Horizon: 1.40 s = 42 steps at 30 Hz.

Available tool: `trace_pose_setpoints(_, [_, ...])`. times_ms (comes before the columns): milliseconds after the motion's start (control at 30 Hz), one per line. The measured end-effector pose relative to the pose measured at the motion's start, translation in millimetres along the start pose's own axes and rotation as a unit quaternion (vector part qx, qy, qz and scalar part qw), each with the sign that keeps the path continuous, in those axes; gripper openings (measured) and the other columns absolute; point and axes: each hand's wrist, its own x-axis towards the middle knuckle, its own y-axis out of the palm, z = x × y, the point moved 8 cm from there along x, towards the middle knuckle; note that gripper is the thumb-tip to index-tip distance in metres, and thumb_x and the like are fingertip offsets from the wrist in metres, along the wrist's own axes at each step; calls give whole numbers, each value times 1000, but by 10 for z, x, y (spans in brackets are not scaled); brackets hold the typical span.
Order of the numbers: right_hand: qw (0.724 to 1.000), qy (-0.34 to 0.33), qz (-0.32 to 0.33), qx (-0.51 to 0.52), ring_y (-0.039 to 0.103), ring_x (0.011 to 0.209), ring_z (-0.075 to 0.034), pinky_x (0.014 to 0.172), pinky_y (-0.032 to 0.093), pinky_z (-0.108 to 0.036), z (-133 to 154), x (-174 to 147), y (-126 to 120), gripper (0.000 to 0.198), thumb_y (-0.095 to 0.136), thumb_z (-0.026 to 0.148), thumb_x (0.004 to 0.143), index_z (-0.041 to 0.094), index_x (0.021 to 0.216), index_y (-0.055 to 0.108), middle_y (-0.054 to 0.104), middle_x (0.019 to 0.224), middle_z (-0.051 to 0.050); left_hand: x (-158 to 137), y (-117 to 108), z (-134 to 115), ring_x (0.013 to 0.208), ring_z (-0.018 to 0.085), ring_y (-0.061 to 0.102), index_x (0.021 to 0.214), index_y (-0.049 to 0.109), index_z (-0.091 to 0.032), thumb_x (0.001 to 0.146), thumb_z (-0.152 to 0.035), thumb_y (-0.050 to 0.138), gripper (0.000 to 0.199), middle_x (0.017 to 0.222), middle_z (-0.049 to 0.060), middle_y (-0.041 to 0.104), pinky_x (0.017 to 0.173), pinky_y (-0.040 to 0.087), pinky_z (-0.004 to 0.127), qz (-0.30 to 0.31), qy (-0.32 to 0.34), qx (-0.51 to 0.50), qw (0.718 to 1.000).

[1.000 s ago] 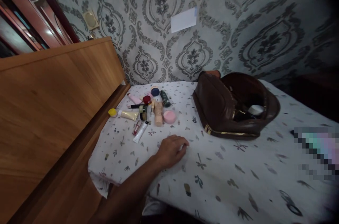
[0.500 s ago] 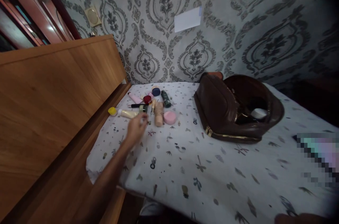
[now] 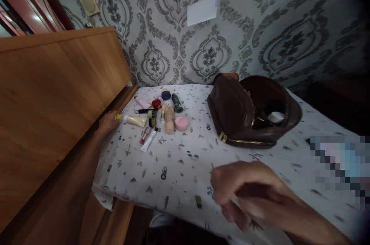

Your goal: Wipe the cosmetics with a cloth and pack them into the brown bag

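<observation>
At the left edge of the cloth, my left hand (image 3: pixel 109 122) is closed around a small yellow pot (image 3: pixel 118 116), most of it hidden by the fingers. My right hand (image 3: pixel 239 189) hovers over the front of the cloth, slightly blurred, fingers loosely bent and apart, holding nothing visible. Nearest the left hand lies a cream tube (image 3: pixel 135 121) with a white cap. Beside it are a dark green jar (image 3: pixel 152 114), a beige tube (image 3: pixel 169 119) and a round pink container (image 3: pixel 182 123). Closer to me, a white tube (image 3: pixel 149 140) lies alongside a small pinkish-red tube (image 3: pixel 145 136).
An open brown leather bag (image 3: pixel 234 110) stands on the right, something white (image 3: pixel 276 117) inside it. A wooden panel (image 3: pixel 58 83) borders the left side, and a patterned wall (image 3: pixel 179 44) rises behind. A blurred-out device (image 3: pixel 338 164) lies far right.
My left hand has moved left from the cosmetics cluster onto the yellow pot. The white tube and the pinkish-red tube now show there. My right hand has risen into view from the lower right.
</observation>
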Motion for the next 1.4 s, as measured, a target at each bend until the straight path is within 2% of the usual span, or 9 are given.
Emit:
trace_pose_setpoints(67, [963, 101, 142, 206, 60, 52, -8, 46, 47, -18, -67, 246, 342, 40, 48, 52, 97, 20, 104, 70, 68, 71, -2, -45, -28, 2, 109, 32, 59, 124, 57, -15, 88, -40, 50, 44, 119, 16, 60, 84, 46, 38, -8, 0, 1, 1000])
trace_pose_setpoints(233, [933, 243, 95, 249, 57, 60, -9, 49, 43, -19, -492, 404, 582, 30, 67, 43, 87, 17, 102, 71, 65, 78, -3, -328, -256, -312, 105, 29, 60, 120, 59, -17, 84, -49, 51, 49, 116, 12, 62, 87, 47, 38, -61, 66, -116, 989])
trace_pose_setpoints(433, [935, 224, 0, 275, 61, 104, -19, 73, 54, -27, -938, 523, 756, 46, 76, 36, 79, 24, 121, 64, 62, 122, -9, -996, -281, -1629, 101, 25, 62, 108, 67, -19, 78, -49, 66, 42, 107, 6, 69, 90, 48, 33, 124, 279, -383, 872])
trace_pose_setpoints(600, [894, 224, -45, 387, 66, 92, -16, 80, 55, -30, -1200, 500, 806, 52, 84, 32, 69, 24, 117, 65, 70, 104, -3, -1355, -168, -2362, 97, 22, 62, 111, 66, -20, 85, -46, 63, 37, 105, 3, 69, 87, 47, 30, 184, 359, -401, 823])
trace_pose_setpoints(800, [801, 291, -158, 498, 69, 83, -13, 74, 57, -24, -1490, 265, 749, 42, 90, 29, 61, 19, 95, 69, 71, 97, -2, -1238, -209, -2436, 96, 20, 61, 104, 63, -17, 99, -51, 37, 43, 100, 6, 67, 89, 48, 32, -26, 236, -522, 820])
trace_pose_setpoints(900, [779, 291, -182, 525, 67, 78, -11, 73, 57, -22, -1520, 235, 736, 39, 91, 28, 60, 19, 91, 69, 70, 92, -1, -1398, -165, -2588, 113, 22, 58, 108, 62, -18, 101, -48, 31, 44, 114, 9, 65, 101, 43, 35, -84, 263, -534, 799])
trace_pose_setpoints(1033, [795, 266, -177, 516, 66, 80, -12, 71, 56, -23, -1506, 218, 683, 40, 89, 30, 63, 20, 97, 69, 69, 91, 0, -1701, 8, -2907, 114, 24, 55, 117, 60, -16, 101, -37, 37, 35, 118, 13, 63, 100, 41, 39, -70, 393, -446, 801])
trace_pose_setpoints(1133, [815, 264, -142, 496, 65, 80, -13, 67, 57, -23, -1487, 199, 700, 42, 88, 34, 64, 19, 100, 71, 68, 95, -1, -1717, 68, -2919, 90, 22, 58, 96, 65, -16, 101, -36, 35, 35, 93, 10, 65, 83, 45, 37, -76, 398, -432, 806])
trace_pose_setpoints(1400, [812, 292, -26, 505, 67, 81, -14, 71, 55, -25, -1313, 195, 892, 45, 87, 40, 67, 13, 100, 72, 71, 90, -5, -1284, 369, -2637, 56, 14, 54, 61, 59, -18, 90, -65, 45, 56, 58, 1, 58, 58, 44, 26, 67, 137, -660, 735])
